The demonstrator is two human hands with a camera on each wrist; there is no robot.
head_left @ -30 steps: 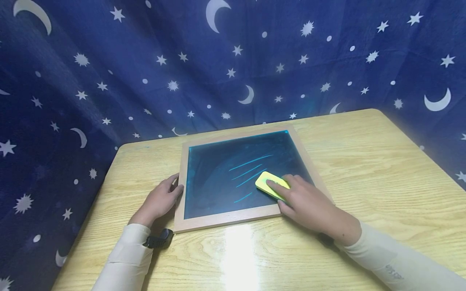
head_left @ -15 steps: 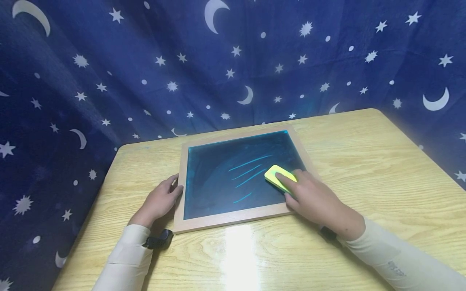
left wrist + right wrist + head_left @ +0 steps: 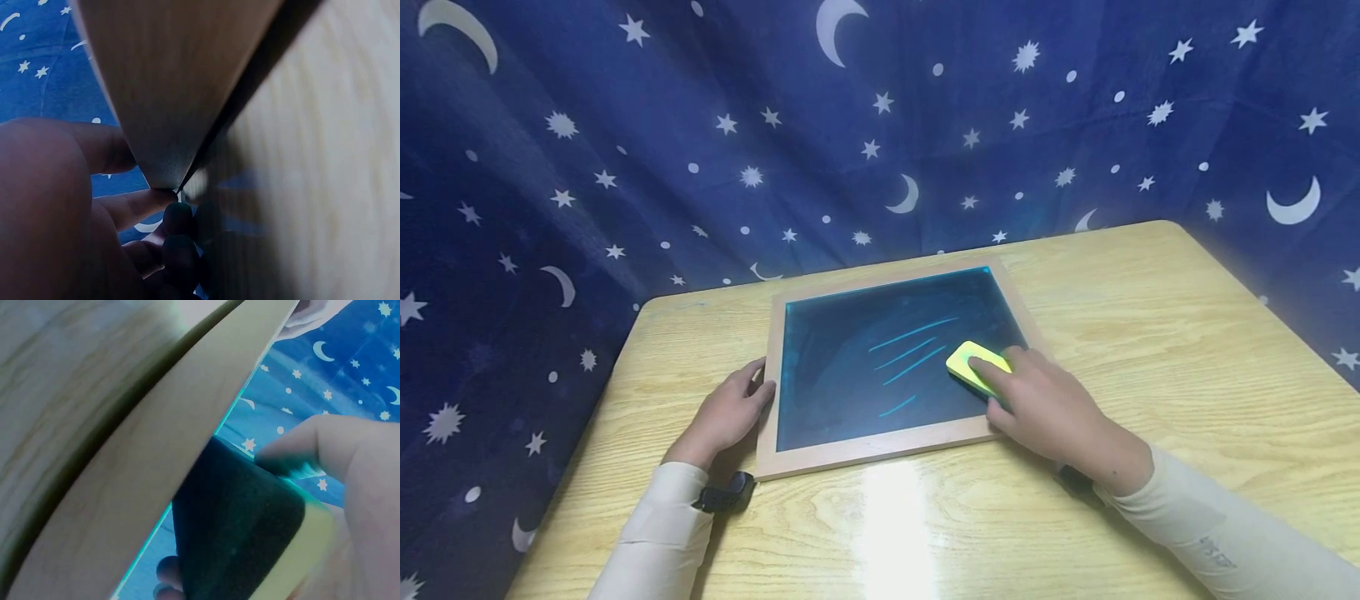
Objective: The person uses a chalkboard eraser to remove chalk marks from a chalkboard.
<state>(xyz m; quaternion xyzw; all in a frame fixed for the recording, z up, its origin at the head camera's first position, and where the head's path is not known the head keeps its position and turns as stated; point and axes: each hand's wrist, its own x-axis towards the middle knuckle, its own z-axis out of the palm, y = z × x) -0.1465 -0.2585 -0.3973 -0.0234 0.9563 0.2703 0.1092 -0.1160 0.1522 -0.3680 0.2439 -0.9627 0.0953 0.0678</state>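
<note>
A framed blackboard [image 3: 835, 367] lies on the table, with several blue strokes [image 3: 914, 332] across its dark surface. My left hand [image 3: 726, 412] holds the board's left edge. In the left wrist view its thumb [image 3: 109, 149] reaches over the wooden frame [image 3: 165, 87], and the other fingers are at the side near the table. Over the board's right part, my right hand [image 3: 1048, 404] grips a yellow board eraser [image 3: 964, 360], index finger stretched along its top. The eraser's dark felt underside [image 3: 234, 519] shows in the right wrist view, right at the frame.
The board rests on a light wood-grain table [image 3: 1150, 333]. Behind and to the left hangs a dark blue curtain [image 3: 820, 183] with moons and stars. Each wrist wears a black strap with a small device; the left device [image 3: 741, 492] sits close to the board's near left corner.
My right hand and the eraser have shifted right and slightly away from me, then stayed nearly still over the last half second. The left hand and the blue strokes look unchanged.
</note>
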